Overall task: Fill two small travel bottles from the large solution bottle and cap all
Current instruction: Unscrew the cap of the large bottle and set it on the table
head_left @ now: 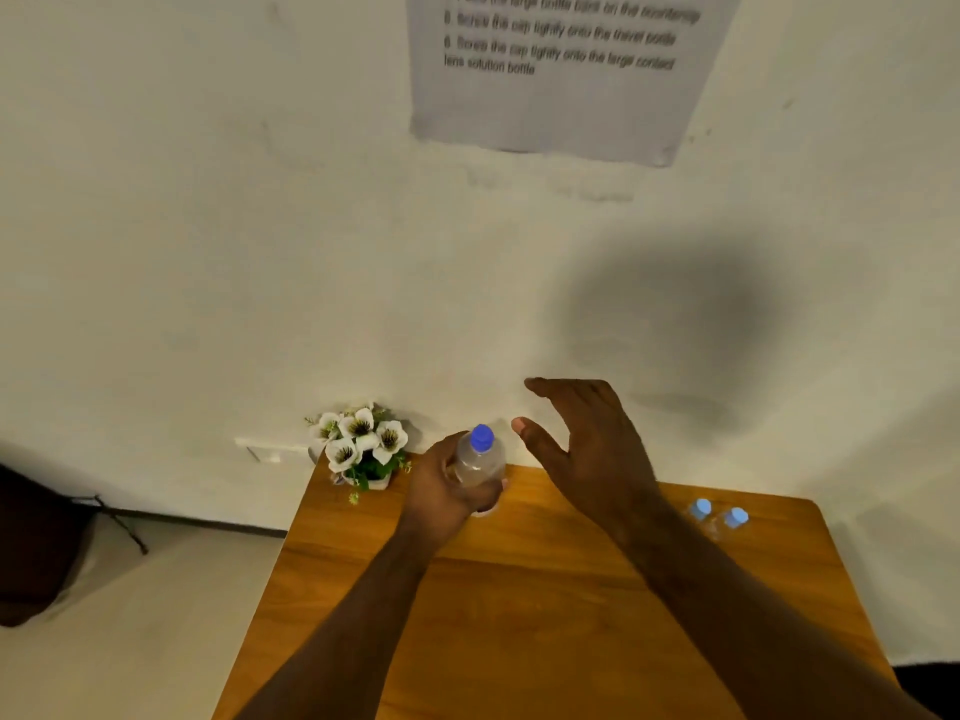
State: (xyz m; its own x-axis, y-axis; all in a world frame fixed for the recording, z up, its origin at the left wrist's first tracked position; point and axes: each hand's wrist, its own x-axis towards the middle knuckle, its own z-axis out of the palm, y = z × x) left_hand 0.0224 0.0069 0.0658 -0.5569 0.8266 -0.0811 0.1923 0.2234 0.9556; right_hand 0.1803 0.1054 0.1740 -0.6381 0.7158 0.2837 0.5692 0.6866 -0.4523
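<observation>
We see bare worktop [519, 615] through the middle and near edge. At eleven o'clock a flower pot [363, 454] blocks the far corner; at two o'clock two small capped bottles [719, 517] stand near the edge, behind the right forearm.

A plain room of a home or small office: a small wooden counter [545, 615] stands against a bare off-white wall [208, 252]. A pot of white artificial flowers [361, 444] sits at its far left corner, and a printed instruction sheet [561, 70] is taped to the wall above.
</observation>
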